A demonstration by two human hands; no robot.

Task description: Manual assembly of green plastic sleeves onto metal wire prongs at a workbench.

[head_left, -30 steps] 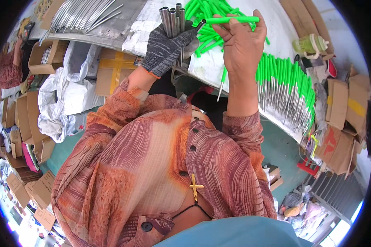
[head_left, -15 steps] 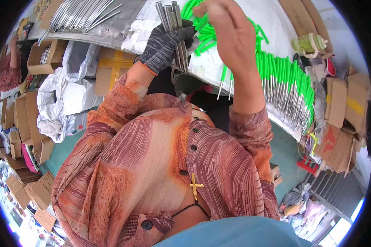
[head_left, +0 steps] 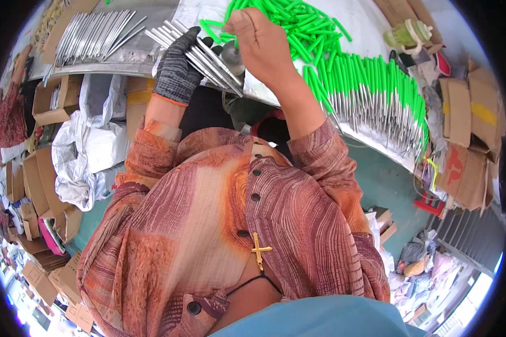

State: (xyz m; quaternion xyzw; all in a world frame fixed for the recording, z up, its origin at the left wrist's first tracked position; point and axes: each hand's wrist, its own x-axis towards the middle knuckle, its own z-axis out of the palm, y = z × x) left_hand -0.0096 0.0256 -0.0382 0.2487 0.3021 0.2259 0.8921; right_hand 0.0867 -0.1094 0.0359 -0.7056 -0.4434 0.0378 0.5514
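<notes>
Since half a second ago the bundle of metal rods (head_left: 199, 53) has tipped from nearly upright to a slant, its far ends now pointing up and to the left, and the right hand (head_left: 261, 42) has come down from the far edge of the view to the green heap.

The left hand (head_left: 177, 70), in a dark grey knit glove with an orange cuff, is wrapped firmly around the rods near their lower ends; the bundle fans out a little above the fist and runs down toward the right, ending just left of the right wrist. The right hand is bare, with its fingers curled down into the pile of green plastic sleeves (head_left: 289, 25) on the white table (head_left: 371, 22). Its back faces the camera, so I cannot tell whether the fingertips pinch a sleeve or only touch the heap.

To the right of that pile, a long row of finished rods with green handles (head_left: 371, 92) lies side by side along the near edge of the table, green ends far and bare metal tips near. Far left, a second batch of loose metal rods (head_left: 98, 33) lies on a grey tray. A pale green bottle (head_left: 407, 33) stands at the far right of the table. Cardboard boxes (head_left: 53, 98) and crumpled white plastic bags (head_left: 87, 146) crowd the floor on the left.
</notes>
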